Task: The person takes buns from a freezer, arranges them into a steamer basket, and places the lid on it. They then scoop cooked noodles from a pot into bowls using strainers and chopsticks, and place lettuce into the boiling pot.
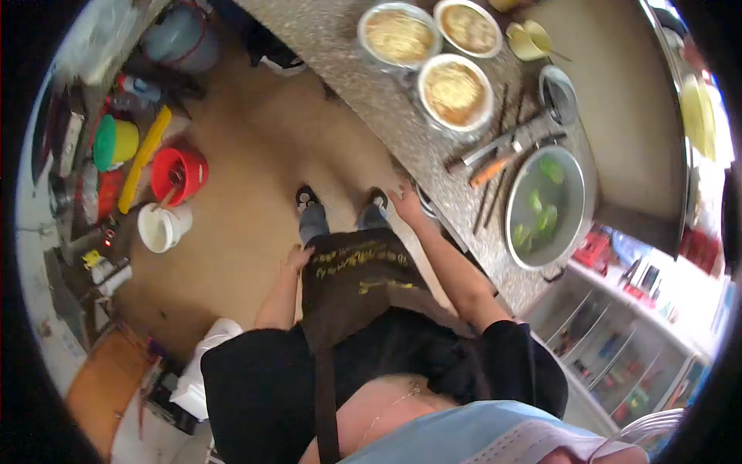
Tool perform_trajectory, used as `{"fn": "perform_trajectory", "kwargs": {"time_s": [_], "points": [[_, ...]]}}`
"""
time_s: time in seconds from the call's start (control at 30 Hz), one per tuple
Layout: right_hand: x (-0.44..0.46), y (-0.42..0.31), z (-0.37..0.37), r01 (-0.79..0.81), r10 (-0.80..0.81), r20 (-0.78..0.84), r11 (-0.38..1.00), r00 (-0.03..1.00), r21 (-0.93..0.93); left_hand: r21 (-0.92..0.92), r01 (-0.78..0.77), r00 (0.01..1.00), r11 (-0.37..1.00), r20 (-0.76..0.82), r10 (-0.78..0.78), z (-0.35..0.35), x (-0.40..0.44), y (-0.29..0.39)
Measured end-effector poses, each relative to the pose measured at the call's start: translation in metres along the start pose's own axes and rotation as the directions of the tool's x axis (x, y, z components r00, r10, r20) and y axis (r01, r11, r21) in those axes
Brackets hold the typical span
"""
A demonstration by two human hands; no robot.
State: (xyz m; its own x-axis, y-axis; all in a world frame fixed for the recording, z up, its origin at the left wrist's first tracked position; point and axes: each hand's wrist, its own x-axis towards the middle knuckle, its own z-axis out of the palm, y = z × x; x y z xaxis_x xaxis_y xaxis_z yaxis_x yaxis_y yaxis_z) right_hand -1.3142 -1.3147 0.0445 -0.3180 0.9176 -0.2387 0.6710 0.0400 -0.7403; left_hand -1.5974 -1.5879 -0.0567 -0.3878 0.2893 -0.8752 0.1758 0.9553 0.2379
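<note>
My left hand (298, 257) is at the left edge of the dark brown apron (348, 267), its fingers closed against the cloth. My right hand (405, 204) hangs beside the counter edge with its fingers apart and holds nothing. On the counter (348, 62) near that hand lie an orange-handled knife (488, 172) and a metal tool (483, 151), with dark chopsticks (490, 203) beside them. A steel basin (581, 205) holds green leaves (546, 220) in liquid.
Three bowls of noodles (455, 90) stand at the counter's far end, near a yellow cup (529, 40) and a strainer (558, 94). A red bucket (179, 176) and a white bucket (165, 227) are on the left. A glass-fronted cabinet (618, 348) stands at right.
</note>
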Motion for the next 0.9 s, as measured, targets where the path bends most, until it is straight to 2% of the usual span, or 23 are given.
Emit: {"fn": "perform_trajectory", "kwargs": {"time_s": [0.03, 0.07, 0.1, 0.13, 0.17, 0.23, 0.27, 0.3, 0.37, 0.4, 0.47, 0.6, 0.67, 0.7, 0.73, 0.77, 0.8, 0.87, 0.9], "points": [[0.022, 0.034, 0.035, 0.071, -0.074, -0.187, 0.997, 0.979, -0.026, -0.029, -0.052, 0.987, 0.998, 0.148, 0.056, 0.010, 0.012, -0.026], [0.044, 0.076, 0.058, 0.093, -0.168, -0.149, 0.906, 0.974, -0.413, -0.062, -0.100, 0.950, 0.993, 0.290, 0.114, 0.019, 0.029, -0.042], [0.077, 0.106, 0.064, -0.190, 0.218, -0.001, 0.847, 0.976, -0.496, -0.098, -0.078, 0.949, 0.992, 0.298, 0.104, 0.031, 0.047, -0.045], [0.083, 0.035, 0.053, -0.061, -0.054, -0.205, 0.853, 0.977, -0.517, 0.136, 0.022, 0.987, 0.990, 0.157, -0.043, 0.041, 0.046, -0.049], [0.099, 0.083, 0.060, -0.064, 0.014, -0.082, 0.750, 0.997, -0.658, 0.361, 0.153, 0.986, 0.920, 0.005, -0.166, 0.052, 0.033, -0.056], [0.142, 0.117, 0.064, -0.266, 0.232, -0.133, 0.772, 0.964, -0.578, 0.393, 0.299, 0.936, 0.870, 0.057, -0.347, 0.026, 0.024, -0.011], [0.169, 0.130, 0.062, -0.293, 0.219, -0.198, 0.781, 0.955, -0.551, 0.418, 0.363, 0.898, 0.832, 0.082, -0.433, 0.009, 0.017, 0.017], [0.197, 0.140, 0.061, -0.295, 0.177, -0.261, 0.790, 0.949, -0.537, 0.426, 0.364, 0.887, 0.828, 0.112, -0.448, 0.013, 0.027, 0.006], [0.244, 0.162, 0.055, -0.294, 0.124, -0.332, 0.796, 0.935, -0.529, 0.425, 0.334, 0.933, 0.841, -0.024, -0.359, 0.031, 0.046, -0.019], [0.260, 0.175, 0.056, -0.288, 0.113, -0.337, 0.797, 0.935, -0.530, 0.428, 0.321, 0.933, 0.845, 0.011, -0.360, 0.035, 0.054, -0.025], [0.284, 0.202, 0.059, -0.298, 0.128, -0.330, 0.788, 0.935, -0.539, 0.417, 0.262, 0.965, 0.870, -0.116, -0.235, 0.034, 0.065, -0.035], [0.293, 0.269, 0.062, -0.337, 0.158, -0.337, 0.740, 0.928, -0.581, 0.414, 0.224, 0.974, 0.882, -0.135, -0.184, 0.038, 0.085, -0.046], [0.299, 0.304, 0.052, -0.123, -0.044, -0.190, 0.617, 0.981, -0.777, 0.413, 0.211, 0.976, 0.886, -0.136, -0.169, 0.041, 0.089, -0.047], [0.298, 0.288, 0.050, -0.118, -0.048, -0.186, 0.613, 0.981, -0.781, 0.417, 0.200, 0.978, 0.887, -0.145, -0.152, 0.042, 0.089, -0.049], [0.293, 0.256, 0.047, -0.183, 0.044, -0.263, 0.826, 0.964, -0.533, 0.410, 0.200, 0.978, 0.890, -0.141, -0.155, 0.045, 0.090, -0.051], [0.291, 0.230, 0.047, -0.229, 0.155, -0.306, 0.947, 0.940, -0.226, 0.406, 0.203, 0.977, 0.891, -0.151, -0.154, 0.047, 0.092, -0.053], [0.292, 0.224, 0.047, -0.227, 0.151, -0.305, 0.946, 0.940, -0.231, 0.403, 0.205, 0.975, 0.892, -0.161, -0.151, 0.048, 0.093, -0.055], [0.296, 0.215, 0.052, -0.289, 0.062, -0.483, 0.865, 0.873, -0.411, 0.378, 0.205, 0.977, 0.903, -0.141, -0.163, 0.049, 0.095, -0.055], [0.301, 0.216, 0.055, -0.284, 0.060, -0.481, 0.868, 0.875, -0.408, 0.355, 0.211, 0.976, 0.911, -0.128, -0.176, 0.048, 0.096, -0.054]]}}
